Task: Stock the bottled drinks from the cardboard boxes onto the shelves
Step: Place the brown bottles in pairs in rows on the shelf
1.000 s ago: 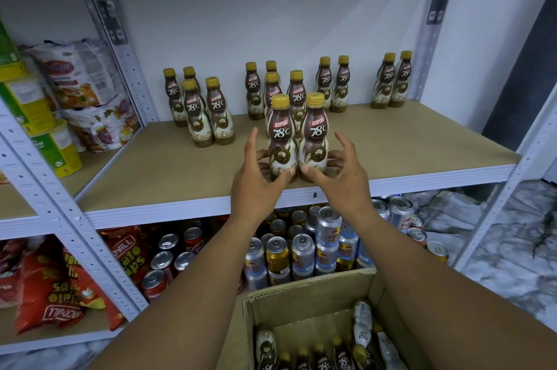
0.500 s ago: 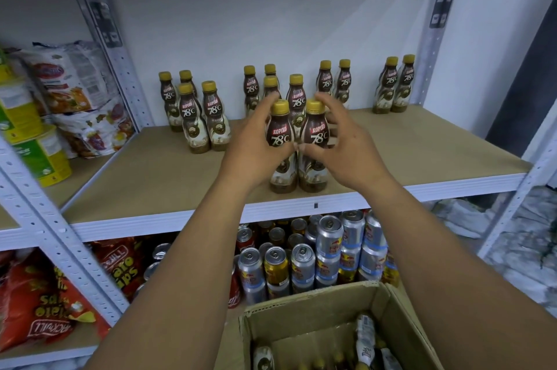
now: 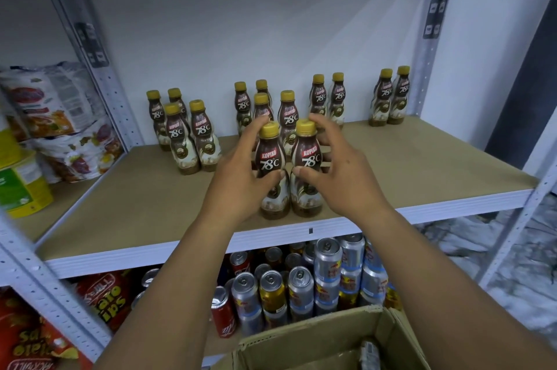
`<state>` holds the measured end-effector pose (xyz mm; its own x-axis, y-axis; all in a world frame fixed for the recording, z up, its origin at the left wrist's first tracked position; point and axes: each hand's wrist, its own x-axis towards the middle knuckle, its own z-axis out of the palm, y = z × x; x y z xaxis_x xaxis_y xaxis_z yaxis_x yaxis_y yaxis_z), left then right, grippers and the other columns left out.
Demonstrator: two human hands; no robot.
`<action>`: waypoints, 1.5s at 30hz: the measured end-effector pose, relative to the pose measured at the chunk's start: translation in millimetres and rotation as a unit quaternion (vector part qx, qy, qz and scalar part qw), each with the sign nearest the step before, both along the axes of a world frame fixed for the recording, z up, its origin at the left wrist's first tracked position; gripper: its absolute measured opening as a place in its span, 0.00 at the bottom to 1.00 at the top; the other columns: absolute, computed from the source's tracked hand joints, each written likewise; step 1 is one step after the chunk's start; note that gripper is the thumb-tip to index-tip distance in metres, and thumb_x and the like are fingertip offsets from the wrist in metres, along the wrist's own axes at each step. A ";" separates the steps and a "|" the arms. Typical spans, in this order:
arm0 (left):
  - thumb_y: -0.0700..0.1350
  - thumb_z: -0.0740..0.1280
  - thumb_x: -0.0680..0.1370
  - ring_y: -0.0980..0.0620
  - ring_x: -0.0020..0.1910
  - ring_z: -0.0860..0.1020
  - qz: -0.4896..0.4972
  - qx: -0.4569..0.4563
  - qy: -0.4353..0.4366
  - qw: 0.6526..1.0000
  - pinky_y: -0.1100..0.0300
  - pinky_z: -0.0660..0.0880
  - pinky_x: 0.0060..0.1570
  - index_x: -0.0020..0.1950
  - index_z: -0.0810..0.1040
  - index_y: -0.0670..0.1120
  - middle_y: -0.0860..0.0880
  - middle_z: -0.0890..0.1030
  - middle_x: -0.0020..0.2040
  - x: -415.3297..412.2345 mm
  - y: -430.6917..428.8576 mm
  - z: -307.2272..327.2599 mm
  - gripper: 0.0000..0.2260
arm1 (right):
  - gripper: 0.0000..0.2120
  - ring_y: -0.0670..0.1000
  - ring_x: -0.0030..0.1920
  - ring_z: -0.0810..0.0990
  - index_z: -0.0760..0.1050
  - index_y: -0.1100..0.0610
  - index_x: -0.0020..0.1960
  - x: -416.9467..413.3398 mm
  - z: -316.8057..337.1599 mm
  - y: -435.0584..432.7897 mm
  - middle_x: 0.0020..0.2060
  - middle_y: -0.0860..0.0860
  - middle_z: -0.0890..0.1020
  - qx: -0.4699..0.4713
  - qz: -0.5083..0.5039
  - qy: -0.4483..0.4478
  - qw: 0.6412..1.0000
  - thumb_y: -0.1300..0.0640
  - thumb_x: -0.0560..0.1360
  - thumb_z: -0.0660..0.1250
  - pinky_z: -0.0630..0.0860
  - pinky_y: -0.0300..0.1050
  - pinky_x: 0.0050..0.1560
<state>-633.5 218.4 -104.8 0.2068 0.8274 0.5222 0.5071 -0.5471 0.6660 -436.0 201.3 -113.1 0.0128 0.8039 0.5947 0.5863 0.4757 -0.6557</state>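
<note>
Ctr of frame: the left hand wraps the left front bottle, thumb across the label, fingers curled round the back up near the yellow cap. The right hand does the same w/ the right front bottle: thumb on the label, fingers hooked behind. Both stand upright, side by side & touching, bases on the shelf near its front edge. Behind them, the back bottles stand in pairs & small clusters along the wall. Btm of frame: an open cardboard box. Below the shelf, cans packed tight. Snack bags at left.
</note>
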 end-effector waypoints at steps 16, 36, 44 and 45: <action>0.43 0.76 0.77 0.54 0.65 0.77 -0.035 0.031 0.049 0.998 0.58 0.75 0.62 0.81 0.57 0.59 0.53 0.75 0.72 101.8 73.5 -0.1 0.40 | 0.41 0.50 0.57 0.81 0.61 0.36 0.75 99.8 4.1 57.8 0.61 0.46 0.78 -0.017 -0.054 -0.021 0.998 0.52 0.71 0.79 0.82 0.54 0.57; 0.48 0.74 0.78 0.45 0.65 0.78 0.014 0.065 0.072 0.995 0.44 0.78 0.61 0.80 0.52 0.63 0.48 0.74 0.72 189.5 173.7 -10.2 0.39 | 0.42 0.48 0.53 0.81 0.58 0.37 0.76 182.5 5.6 156.3 0.70 0.52 0.73 -0.050 -0.039 -0.037 0.997 0.56 0.73 0.78 0.81 0.49 0.55; 0.47 0.74 0.77 0.45 0.69 0.75 0.019 0.057 0.061 0.996 0.43 0.76 0.65 0.81 0.52 0.62 0.49 0.72 0.75 200.3 188.3 -13.4 0.41 | 0.43 0.43 0.50 0.81 0.57 0.38 0.77 191.9 6.3 172.2 0.70 0.54 0.73 -0.050 -0.048 -0.049 0.996 0.56 0.73 0.78 0.81 0.50 0.55; 0.47 0.74 0.77 0.45 0.69 0.75 0.021 0.057 0.061 0.996 0.43 0.76 0.65 0.81 0.52 0.62 0.49 0.72 0.75 201.3 189.3 -13.7 0.41 | 0.43 0.42 0.49 0.80 0.57 0.38 0.77 192.6 6.6 173.2 0.71 0.54 0.73 -0.049 -0.049 -0.049 0.996 0.56 0.73 0.78 0.80 0.49 0.55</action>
<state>-432.2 407.7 -118.5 0.2412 0.7736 0.5860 0.6044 -0.5922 0.5330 -243.4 374.5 -106.5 0.0395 0.8555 0.5163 0.6909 0.3499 -0.6327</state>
